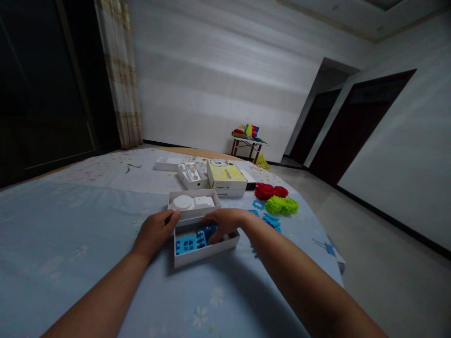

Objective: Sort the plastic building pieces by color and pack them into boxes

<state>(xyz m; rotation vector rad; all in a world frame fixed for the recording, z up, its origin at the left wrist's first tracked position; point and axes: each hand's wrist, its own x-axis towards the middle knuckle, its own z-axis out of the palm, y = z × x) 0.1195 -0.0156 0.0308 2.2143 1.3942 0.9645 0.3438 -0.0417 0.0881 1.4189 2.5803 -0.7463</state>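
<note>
A white open box (206,256) sits before me on the cloth, with light and dark blue plastic building pieces (186,244) inside. My right hand (223,223) reaches down into it, thumb and fingers closed about the dark blue pieces; the fingertips are partly hidden. My left hand (155,232) is at the box's left rear corner, its fingers closed against the edge where two boxes meet. Just behind stands a second white box (193,192) holding a round white item (183,202) and a squarish white item (203,202).
Red (269,191) and lime-green pieces (282,205) lie to the right, near loose blue pieces (271,221). Farther back are a yellow-and-white box (227,176), a white tray (192,176) and a white box (168,163). The table's right edge curves past a blue clip (330,249).
</note>
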